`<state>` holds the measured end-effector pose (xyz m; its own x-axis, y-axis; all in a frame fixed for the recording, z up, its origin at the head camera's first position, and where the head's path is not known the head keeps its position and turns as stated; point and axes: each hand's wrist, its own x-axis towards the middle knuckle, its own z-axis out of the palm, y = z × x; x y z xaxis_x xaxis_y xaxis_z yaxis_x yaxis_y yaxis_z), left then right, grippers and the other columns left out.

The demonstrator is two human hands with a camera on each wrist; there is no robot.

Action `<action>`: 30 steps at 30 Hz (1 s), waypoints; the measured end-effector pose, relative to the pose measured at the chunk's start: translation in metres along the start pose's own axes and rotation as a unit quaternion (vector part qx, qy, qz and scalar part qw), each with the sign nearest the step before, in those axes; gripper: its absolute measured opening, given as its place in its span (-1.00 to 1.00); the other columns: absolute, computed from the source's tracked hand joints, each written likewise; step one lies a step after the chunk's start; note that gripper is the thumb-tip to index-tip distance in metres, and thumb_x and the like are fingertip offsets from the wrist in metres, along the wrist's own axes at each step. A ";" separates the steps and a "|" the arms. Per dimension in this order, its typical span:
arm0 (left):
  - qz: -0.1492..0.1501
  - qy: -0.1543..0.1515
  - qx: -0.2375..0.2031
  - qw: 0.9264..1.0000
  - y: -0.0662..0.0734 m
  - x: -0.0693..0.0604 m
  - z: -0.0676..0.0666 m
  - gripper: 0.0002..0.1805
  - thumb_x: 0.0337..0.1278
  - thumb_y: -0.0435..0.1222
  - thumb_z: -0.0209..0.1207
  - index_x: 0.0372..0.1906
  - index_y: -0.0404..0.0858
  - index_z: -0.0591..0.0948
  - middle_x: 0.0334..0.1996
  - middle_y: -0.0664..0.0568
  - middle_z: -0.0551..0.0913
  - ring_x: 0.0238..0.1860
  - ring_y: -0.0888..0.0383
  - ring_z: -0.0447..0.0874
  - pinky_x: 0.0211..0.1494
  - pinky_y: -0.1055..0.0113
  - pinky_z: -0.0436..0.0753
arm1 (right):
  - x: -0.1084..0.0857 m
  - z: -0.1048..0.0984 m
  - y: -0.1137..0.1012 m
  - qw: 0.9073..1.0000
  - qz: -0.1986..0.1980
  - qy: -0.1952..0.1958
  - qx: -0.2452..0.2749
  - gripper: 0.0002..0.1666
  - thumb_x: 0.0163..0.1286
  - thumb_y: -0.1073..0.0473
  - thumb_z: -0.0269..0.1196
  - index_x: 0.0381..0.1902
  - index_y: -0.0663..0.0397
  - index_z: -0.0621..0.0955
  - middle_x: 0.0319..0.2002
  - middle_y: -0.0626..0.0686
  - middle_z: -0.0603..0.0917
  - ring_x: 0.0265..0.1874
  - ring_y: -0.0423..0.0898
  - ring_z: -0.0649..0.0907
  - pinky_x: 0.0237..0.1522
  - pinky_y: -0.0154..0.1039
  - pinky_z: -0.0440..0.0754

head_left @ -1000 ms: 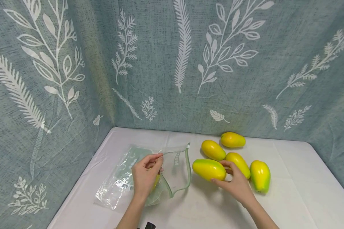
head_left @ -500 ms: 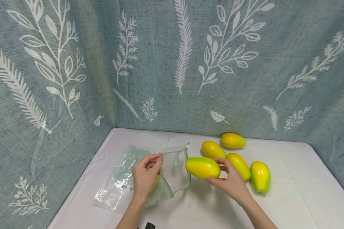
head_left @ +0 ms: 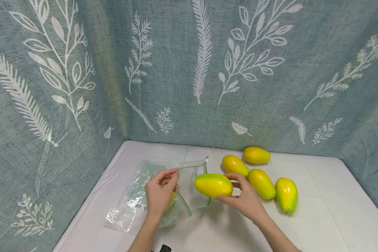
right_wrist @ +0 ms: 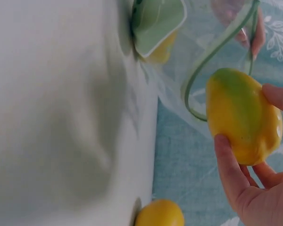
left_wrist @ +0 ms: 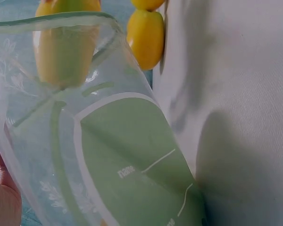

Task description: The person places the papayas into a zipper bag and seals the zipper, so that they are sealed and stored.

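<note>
Leaf-print curtain: hung behind the table.
Table: covered in white; four loose mango-like fruits spread at the right.
Clear zip bag: laid at the left, mouth gaping — one yellow fruit enclosed.
Left hand: bag's rim pinched.
Right hand: green-and-yellow fruit grasped — raised at the bag's mouth.

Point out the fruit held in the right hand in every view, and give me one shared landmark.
Head: held fruit just right of center, lower half.
Left wrist: held fruit at top left, mostly seen through the bag.
Right wrist: held fruit right of center.
Shared landmark: the bag's green rim.
</note>
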<state>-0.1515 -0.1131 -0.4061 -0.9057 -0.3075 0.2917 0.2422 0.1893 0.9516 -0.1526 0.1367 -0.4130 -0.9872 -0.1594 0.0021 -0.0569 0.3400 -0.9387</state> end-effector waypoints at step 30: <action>-0.005 0.032 -0.049 0.998 0.018 0.013 -0.007 -0.87 0.17 -0.42 0.27 -0.21 -0.37 0.73 -0.50 0.04 0.69 -0.62 0.17 0.61 -0.48 0.35 0.68 | -0.006 -0.022 0.018 0.999 -0.011 0.029 -0.026 -0.49 0.26 0.12 0.39 0.13 0.11 0.55 0.12 0.09 0.53 0.15 0.09 0.50 0.09 -0.14 0.60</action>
<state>-0.1567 -0.1205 -0.3845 -0.8848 -0.3688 0.2849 0.2693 0.0943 0.9584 -0.1512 0.1641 -0.4227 -0.9926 -0.1134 0.0438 -0.0845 0.3845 -0.9193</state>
